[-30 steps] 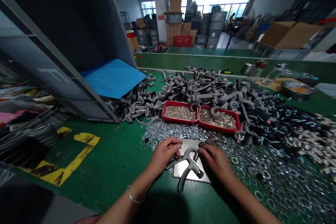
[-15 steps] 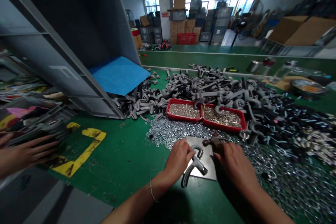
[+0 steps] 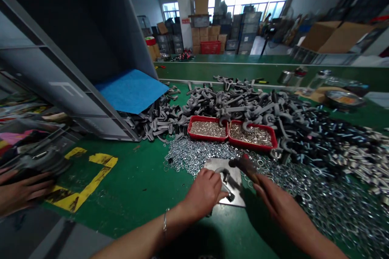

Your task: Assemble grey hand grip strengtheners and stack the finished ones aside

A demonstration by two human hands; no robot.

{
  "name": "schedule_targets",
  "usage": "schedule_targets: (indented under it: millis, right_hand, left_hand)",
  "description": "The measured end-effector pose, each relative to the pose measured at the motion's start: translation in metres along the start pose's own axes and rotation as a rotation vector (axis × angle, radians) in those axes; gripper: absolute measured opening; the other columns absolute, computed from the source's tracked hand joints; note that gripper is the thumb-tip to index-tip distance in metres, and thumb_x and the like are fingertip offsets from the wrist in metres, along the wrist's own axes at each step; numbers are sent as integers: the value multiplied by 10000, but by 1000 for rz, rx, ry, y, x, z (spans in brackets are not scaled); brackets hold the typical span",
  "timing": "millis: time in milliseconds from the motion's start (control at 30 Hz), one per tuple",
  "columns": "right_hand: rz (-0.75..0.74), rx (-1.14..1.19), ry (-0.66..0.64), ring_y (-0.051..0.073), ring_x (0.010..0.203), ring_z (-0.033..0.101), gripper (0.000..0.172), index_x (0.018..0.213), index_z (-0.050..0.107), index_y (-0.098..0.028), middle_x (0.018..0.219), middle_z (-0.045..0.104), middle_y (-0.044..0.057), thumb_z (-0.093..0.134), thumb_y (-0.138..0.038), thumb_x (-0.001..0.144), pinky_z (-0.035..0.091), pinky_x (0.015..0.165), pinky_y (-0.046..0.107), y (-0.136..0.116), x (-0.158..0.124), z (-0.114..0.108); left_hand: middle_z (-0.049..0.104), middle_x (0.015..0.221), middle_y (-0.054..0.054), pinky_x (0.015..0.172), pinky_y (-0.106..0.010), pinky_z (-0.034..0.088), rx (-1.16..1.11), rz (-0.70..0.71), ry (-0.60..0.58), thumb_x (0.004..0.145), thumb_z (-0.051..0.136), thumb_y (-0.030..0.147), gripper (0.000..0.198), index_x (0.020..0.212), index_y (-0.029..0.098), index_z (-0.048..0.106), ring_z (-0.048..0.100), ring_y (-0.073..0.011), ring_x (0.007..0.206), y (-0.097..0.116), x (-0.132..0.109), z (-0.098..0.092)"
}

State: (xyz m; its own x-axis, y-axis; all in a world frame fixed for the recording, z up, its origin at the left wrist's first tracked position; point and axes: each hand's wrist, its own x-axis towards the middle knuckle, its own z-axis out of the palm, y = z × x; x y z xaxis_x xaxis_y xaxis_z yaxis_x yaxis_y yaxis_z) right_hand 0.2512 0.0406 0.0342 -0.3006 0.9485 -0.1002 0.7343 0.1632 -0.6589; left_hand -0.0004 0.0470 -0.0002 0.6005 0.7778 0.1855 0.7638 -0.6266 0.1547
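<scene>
Head cam: L hand (image 3: 204, 191) fingers clamped on grey pt (image 3: 226, 189), partly hidden; R hand (image 3: 275, 195) round hammer (image 3: 247, 167), fingertips hidden.

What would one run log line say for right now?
left hand: holds grey hooked part | right hand: grips hammer | metal plate: under grey hooked part

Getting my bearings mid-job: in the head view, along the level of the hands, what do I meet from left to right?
Another person's hand → yellow tape → the left hand → the hammer → the right hand → loose metal rings.
</scene>
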Motion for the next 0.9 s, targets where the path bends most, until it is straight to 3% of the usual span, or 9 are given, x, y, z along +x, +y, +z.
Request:
schedule_targets:
  millis: [100,233,333,467,533,633,700,767,900]
  right_hand:
    - [20,-32,-120,280,847,720,369,1137,630,-239,1014,752,102,377,-457,980,543,771,393,-6,0,0]
    - [-56,23,-90,266,964,708,379,1260,590,-273,1161,726,92,380,-439,992,536,829,371,-20,1,2]
    - [-43,-51,-144,277,843,719,327,1121,653,-267,1032,750,90,427,-445,966,539,750,383,-31,1,6]
    - [55,208,-231,207,677,667,327,1002,632,-258,788,703,27,427,-511,965,516,619,309,-23,-8,5]
    - [231,440,-136,152,496,562,369,966,583,-260,696,639,-18,406,-584,954,451,450,258,-6,-17,0]
    - [472,595,81,122,380,424,413,967,515,-268,649,578,-47,430,-667,905,351,324,237,36,-27,-16]
    - [543,515,136,148,404,457,446,1001,514,-265,654,581,-29,427,-687,888,376,339,262,68,-27,-32]
    - [535,270,142,201,480,541,464,996,552,-241,700,623,32,407,-669,891,455,420,328,95,-19,-47]
    - [122,-425,318,345,900,627,410,1053,621,-187,978,663,189,420,-519,921,489,827,488,98,11,-49]
  left_hand:
    - [577,1306,-133,1005,-542,406,-47,-177,-15,928,587,342,354,1243,181,581,501,-340,1188,14,-15,0]
    - [499,1399,-173,1058,-515,404,-224,-372,-5,877,632,300,618,1430,165,392,478,-338,1256,19,-28,14]
    - [452,1434,-221,1082,-520,382,-297,-472,53,864,626,296,799,1512,98,202,465,-347,1271,18,-29,21]
    - [531,1347,-218,1083,-574,335,-316,-460,54,822,636,291,792,1493,83,270,493,-375,1204,14,-23,11]
    - [593,1257,-195,1048,-557,372,-427,-473,44,796,658,315,757,1456,104,355,522,-370,1164,9,-16,0]
    - [677,1036,-125,875,-450,505,-830,-556,-25,851,603,398,636,1407,155,413,632,-287,964,-2,-5,-14]
    - [678,1037,-108,837,-410,521,-976,-572,-30,870,582,382,576,1385,174,428,646,-250,919,-11,0,-17]
    - [644,1153,-116,949,-443,474,-856,-547,39,827,628,290,521,1321,189,495,604,-265,1052,-18,1,-12]
    - [617,1199,-99,1070,-483,369,-567,-465,110,819,623,174,336,1153,200,606,507,-279,1185,-25,-7,6]
